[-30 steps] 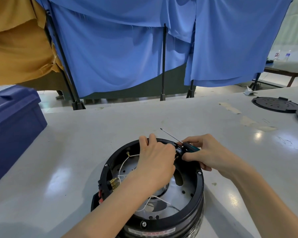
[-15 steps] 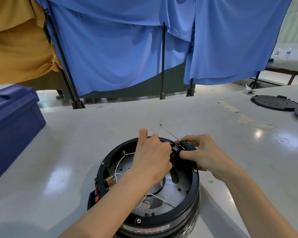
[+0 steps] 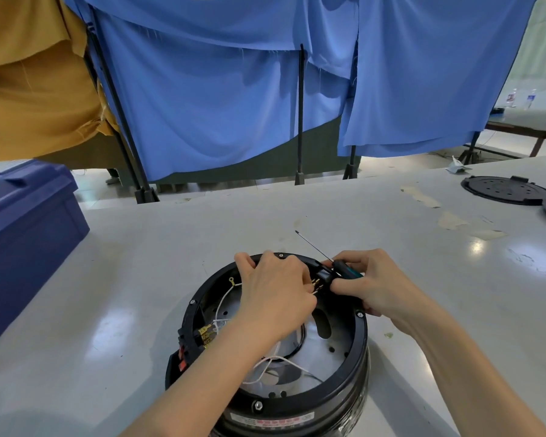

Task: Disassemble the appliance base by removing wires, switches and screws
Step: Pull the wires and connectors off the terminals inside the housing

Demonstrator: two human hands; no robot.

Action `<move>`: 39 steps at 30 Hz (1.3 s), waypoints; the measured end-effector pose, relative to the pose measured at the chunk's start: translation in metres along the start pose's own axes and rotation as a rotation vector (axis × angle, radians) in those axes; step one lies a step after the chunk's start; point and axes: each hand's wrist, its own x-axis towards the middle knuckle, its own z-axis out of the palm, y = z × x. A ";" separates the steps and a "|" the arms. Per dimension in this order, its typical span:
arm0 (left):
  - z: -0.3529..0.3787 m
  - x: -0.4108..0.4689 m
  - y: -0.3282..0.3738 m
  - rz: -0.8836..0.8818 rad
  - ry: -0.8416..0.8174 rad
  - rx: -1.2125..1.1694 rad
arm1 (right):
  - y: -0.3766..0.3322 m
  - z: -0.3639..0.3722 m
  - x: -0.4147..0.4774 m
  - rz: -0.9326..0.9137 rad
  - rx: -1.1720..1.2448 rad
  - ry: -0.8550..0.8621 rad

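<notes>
The appliance base [image 3: 275, 351] sits open side up on the desk [image 3: 139, 279], the left hand [image 3: 276, 291] pinching terminals at its far rim while the right hand [image 3: 369, 283], screwdriver [image 3: 344, 270] parked in its fist, steadies the small black switch [image 3: 323, 274], likely freeing it.

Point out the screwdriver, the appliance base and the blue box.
screwdriver [image 3: 312, 246]: head view, on the metal shaft.
appliance base [image 3: 358, 351]: head view, on the black rim's right side.
blue box [image 3: 22, 234]: head view, on its front wall.

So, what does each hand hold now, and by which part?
Right hand: the screwdriver by its handle. Left hand: fingers at the appliance base far rim; a grip cannot be told.
</notes>
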 end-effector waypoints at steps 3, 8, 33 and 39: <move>-0.002 -0.005 -0.001 -0.012 0.009 0.082 | -0.001 0.000 -0.001 0.001 0.005 0.000; 0.001 -0.018 0.005 0.135 0.155 0.271 | 0.000 0.000 -0.001 -0.003 0.005 0.004; 0.009 -0.016 0.024 0.149 0.060 0.330 | 0.003 0.001 0.000 -0.014 0.019 0.022; 0.004 -0.006 0.015 0.262 0.070 0.336 | 0.005 0.001 0.000 -0.023 0.033 0.033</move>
